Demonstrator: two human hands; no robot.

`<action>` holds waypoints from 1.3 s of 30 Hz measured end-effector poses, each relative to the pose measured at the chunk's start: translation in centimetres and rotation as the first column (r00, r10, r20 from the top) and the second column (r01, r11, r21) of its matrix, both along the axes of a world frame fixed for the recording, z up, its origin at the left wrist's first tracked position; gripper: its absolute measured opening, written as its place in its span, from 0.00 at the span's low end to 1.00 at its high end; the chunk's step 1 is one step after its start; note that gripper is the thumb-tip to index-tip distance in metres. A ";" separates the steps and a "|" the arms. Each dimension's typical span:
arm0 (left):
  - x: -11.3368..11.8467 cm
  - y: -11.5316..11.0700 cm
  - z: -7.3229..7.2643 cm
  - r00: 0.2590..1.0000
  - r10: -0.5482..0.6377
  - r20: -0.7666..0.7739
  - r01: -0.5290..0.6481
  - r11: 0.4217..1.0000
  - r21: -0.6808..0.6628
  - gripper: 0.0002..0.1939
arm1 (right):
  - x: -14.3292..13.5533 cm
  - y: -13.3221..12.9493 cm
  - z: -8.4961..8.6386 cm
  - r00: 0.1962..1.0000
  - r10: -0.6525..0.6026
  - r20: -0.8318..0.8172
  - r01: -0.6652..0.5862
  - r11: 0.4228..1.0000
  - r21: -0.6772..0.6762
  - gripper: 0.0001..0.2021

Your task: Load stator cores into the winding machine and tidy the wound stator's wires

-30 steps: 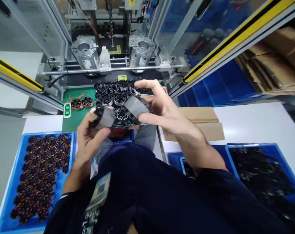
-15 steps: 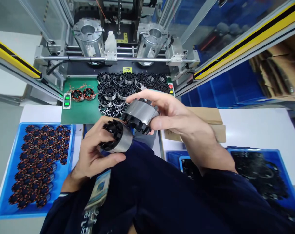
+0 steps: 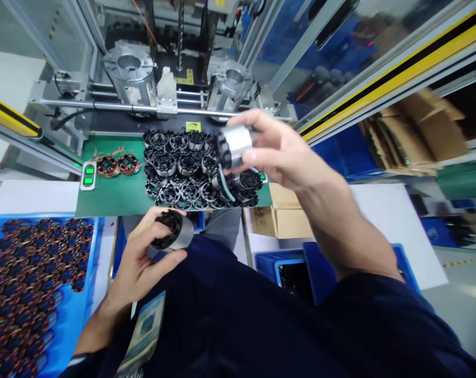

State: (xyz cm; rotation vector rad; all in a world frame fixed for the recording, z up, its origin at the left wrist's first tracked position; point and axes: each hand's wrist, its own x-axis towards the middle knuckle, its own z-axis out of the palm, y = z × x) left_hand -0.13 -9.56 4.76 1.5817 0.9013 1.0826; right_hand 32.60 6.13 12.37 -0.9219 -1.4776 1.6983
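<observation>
My left hand [image 3: 137, 265] is wrapped around a motor stator core [image 3: 185, 233], a silvery ring with black toothed plastic at its end, held low near my body and tilted. One finger reaches into its opening. My right hand [image 3: 279, 152] grips a second stator core [image 3: 239, 144] by its rim, raised above the right part of the stacked stator cores [image 3: 188, 163] and slightly blurred. The stack sits in rows on a green mat [image 3: 112, 199]. Two stators wound with copper wire [image 3: 128, 164] lie on the mat's left side.
A machine with two metal cylinder fixtures [image 3: 129, 68] and a cross rod [image 3: 115, 106] stands behind the mat. Left is a blue tray [image 3: 70, 320] of copper-wound stators. Cardboard [image 3: 291, 223] and a blue bin [image 3: 265, 265] are at the right. A green-lit switch box [image 3: 88, 176] sits at the mat's left edge.
My right hand has moved its stator core up and away from the left one, turning it over the stack. My left hand keeps its hold. The view has shifted to the right.
</observation>
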 end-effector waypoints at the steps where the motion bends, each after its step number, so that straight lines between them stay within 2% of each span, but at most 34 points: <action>1: -0.1 -0.1 -0.5 1.000 0.018 -0.013 -0.018 0.999 -0.034 0.08 | 0.9 2.3 0.6 0.996 -0.064 0.060 0.060 0.996 0.071 0.42; 3: -0.1 -0.1 -1.5 0.999 0.044 -0.027 -0.046 0.996 -0.077 0.07 | 2.7 7.8 1.7 0.955 -0.229 0.188 0.181 0.953 0.242 0.38; 5: 0.1 -0.1 -2.0 0.998 0.056 -0.032 -0.059 0.994 -0.094 0.08 | 4.2 13.6 2.2 0.834 -0.454 0.313 0.283 0.839 0.465 0.32; 7: 0.2 -0.3 -2.3 0.997 0.060 -0.039 -0.063 0.994 -0.094 0.08 | 5.2 18.8 2.0 0.713 -0.585 0.387 0.282 0.745 0.605 0.33; 9: 0.1 -0.8 -2.7 0.996 0.073 -0.049 -0.079 0.991 -0.109 0.08 | 5.8 22.7 1.3 0.683 -0.586 0.436 0.206 0.728 0.654 0.34; 12: -0.7 -2.2 -3.8 0.988 0.138 -0.074 -0.150 0.968 -0.202 0.07 | 6.2 25.9 0.0 0.640 -0.538 0.548 0.104 0.768 0.632 0.30; 14: -1.4 -3.3 -4.8 0.967 0.238 -0.094 -0.255 0.916 -0.308 0.09 | 6.4 26.9 -0.7 0.596 -0.519 0.612 0.075 0.795 0.602 0.27; 17: -1.8 -4.4 -5.6 0.905 0.405 -0.132 -0.418 0.785 -0.457 0.18 | 6.6 28.1 -1.2 0.570 -0.477 0.670 0.009 0.819 0.574 0.28; 20: -0.9 -4.1 -4.9 0.831 0.540 -0.134 -0.520 0.670 -0.529 0.25 | 6.6 29.9 -1.0 0.514 -0.431 0.742 -0.074 0.839 0.539 0.34; 23: 1.1 -2.8 -3.7 0.753 0.653 -0.088 -0.581 0.595 -0.555 0.27 | 6.6 31.9 -0.2 0.448 -0.340 0.827 -0.217 0.856 0.470 0.36; 26: 2.8 -2.0 -2.9 0.723 0.688 -0.055 -0.606 0.594 -0.529 0.25 | 6.3 32.9 0.8 0.416 -0.231 0.879 -0.414 0.813 0.409 0.35; 28: 3.1 -2.1 -2.8 0.731 0.681 -0.053 -0.603 0.607 -0.517 0.24 | 6.0 32.8 1.5 0.382 -0.219 0.898 -0.479 0.784 0.395 0.33; 34: 2.0 -3.1 -3.2 0.794 0.605 -0.064 -0.515 0.612 -0.600 0.26 | 5.4 31.6 2.3 0.222 -0.236 0.946 -0.454 0.834 0.314 0.34; 37: 2.1 -3.1 -3.4 0.791 0.610 -0.041 -0.496 0.601 -0.626 0.27 | 5.2 30.7 2.2 0.160 -0.303 0.939 -0.484 0.806 0.342 0.36; 39: 2.5 -3.0 -3.5 0.778 0.627 -0.040 -0.504 0.586 -0.634 0.28 | 4.9 30.2 2.7 0.040 -0.337 0.941 -0.506 0.805 0.310 0.40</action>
